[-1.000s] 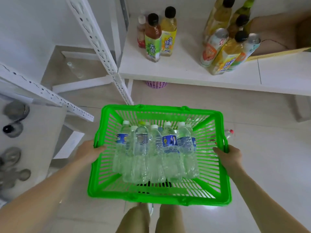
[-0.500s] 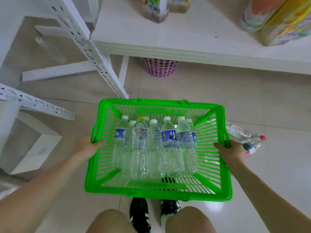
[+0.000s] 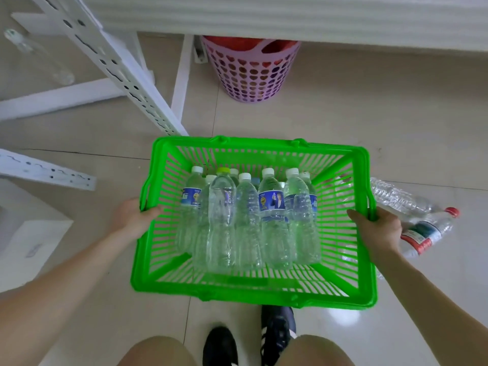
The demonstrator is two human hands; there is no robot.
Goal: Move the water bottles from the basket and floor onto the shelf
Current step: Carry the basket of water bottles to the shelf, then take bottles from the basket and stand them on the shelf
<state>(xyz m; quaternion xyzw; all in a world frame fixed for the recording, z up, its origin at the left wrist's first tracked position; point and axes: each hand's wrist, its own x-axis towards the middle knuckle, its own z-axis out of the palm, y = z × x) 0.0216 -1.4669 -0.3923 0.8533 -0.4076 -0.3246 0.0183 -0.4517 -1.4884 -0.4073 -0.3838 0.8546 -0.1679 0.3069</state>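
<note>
A bright green plastic basket (image 3: 253, 295) hangs low over the tiled floor, carried by both hands. My left hand (image 3: 132, 216) grips its left rim and my right hand (image 3: 377, 229) grips its right rim. Several clear water bottles (image 3: 248, 223) with white caps and blue labels stand packed together inside. Two more clear bottles lie on the floor just right of the basket: one with a red cap (image 3: 429, 231) and a crinkled one (image 3: 396, 198) behind it. The white shelf edge (image 3: 290, 19) runs across the top of the view.
A pink heart-patterned bin (image 3: 250, 72) stands under the shelf. White perforated shelf struts (image 3: 118, 72) slant across the left. A clear bottle (image 3: 39, 56) lies on the floor at far left. A white box (image 3: 29, 241) sits at left. My dark shoes (image 3: 248, 342) are below the basket.
The basket has dropped closer to the floor and my view has tilted downward; the shelf top with its drinks has left the view, and the floor bottles on the right have come into sight.
</note>
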